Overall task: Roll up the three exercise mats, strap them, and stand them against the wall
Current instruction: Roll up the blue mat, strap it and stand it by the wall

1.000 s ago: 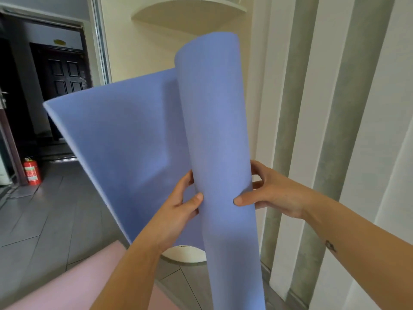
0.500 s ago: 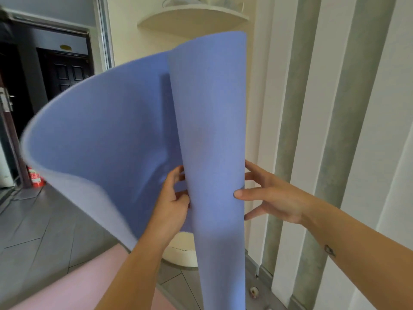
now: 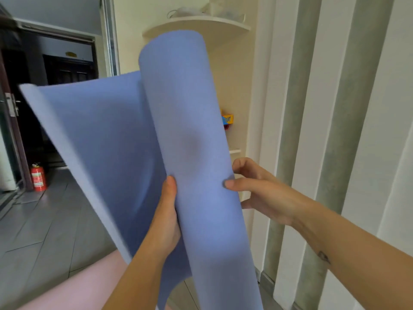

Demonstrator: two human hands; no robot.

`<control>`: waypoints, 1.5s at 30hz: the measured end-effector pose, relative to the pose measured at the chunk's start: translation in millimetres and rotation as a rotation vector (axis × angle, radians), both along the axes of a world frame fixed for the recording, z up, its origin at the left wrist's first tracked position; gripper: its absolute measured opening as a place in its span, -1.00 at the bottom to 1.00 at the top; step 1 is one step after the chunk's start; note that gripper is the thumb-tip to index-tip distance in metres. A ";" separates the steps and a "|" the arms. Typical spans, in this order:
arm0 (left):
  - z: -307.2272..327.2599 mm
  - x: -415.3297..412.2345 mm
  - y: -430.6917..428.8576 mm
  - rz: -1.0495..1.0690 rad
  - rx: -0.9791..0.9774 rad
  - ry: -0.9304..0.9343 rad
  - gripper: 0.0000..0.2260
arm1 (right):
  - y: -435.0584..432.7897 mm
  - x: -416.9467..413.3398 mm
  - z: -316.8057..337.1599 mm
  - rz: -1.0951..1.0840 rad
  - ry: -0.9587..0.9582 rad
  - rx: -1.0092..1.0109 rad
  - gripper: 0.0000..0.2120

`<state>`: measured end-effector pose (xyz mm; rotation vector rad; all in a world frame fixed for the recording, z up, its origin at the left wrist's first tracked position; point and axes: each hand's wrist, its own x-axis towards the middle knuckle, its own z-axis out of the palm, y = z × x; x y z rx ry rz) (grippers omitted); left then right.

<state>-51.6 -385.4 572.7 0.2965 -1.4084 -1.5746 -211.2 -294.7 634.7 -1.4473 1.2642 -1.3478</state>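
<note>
A blue exercise mat (image 3: pixel 196 135) stands upright in front of me, partly rolled into a tall tube. Its loose flap (image 3: pixel 93 139) spreads out to the left. My left hand (image 3: pixel 166 218) grips the roll at mid-height, thumb on the outside and fingers hidden between flap and tube. My right hand (image 3: pixel 257 191) holds the tube's right edge, thumb pressed on the front and fingers curled behind it. A pink mat (image 3: pixel 73 285) lies flat on the floor at lower left. No strap is in sight.
A wall of white and grey-green vertical panels (image 3: pixel 335 130) runs along the right. A cream corner shelf unit (image 3: pixel 232 63) with small items stands behind the mat. A red fire extinguisher (image 3: pixel 38 177) sits by a dark doorway (image 3: pixel 55 90) at left. Grey floor tiles (image 3: pixel 44 231) stretch leftward.
The loose flap swung and flattened out to the left. My left thumb came back onto the tube's front, and my right fingers curled round its edge. The view tilted upward slightly.
</note>
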 end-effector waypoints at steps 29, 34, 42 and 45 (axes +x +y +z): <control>10.9 -4.2 10.9 0.370 -0.268 -0.324 -0.47 | -2.7 -37.9 -1.9 -0.064 -0.101 -0.036 -0.35; 4.9 -5.0 1.1 0.257 -0.247 -0.348 -0.72 | -4.0 -39.9 -8.0 -0.059 -0.035 0.042 -0.30; -11.1 -10.6 -12.7 0.399 -0.336 -0.517 -0.63 | -7.8 -18.0 -40.3 -0.208 0.076 0.028 -0.20; -19.4 -7.5 -15.8 0.361 -0.200 -0.465 -0.61 | -7.7 -26.6 -38.5 -0.112 -0.091 0.093 -0.50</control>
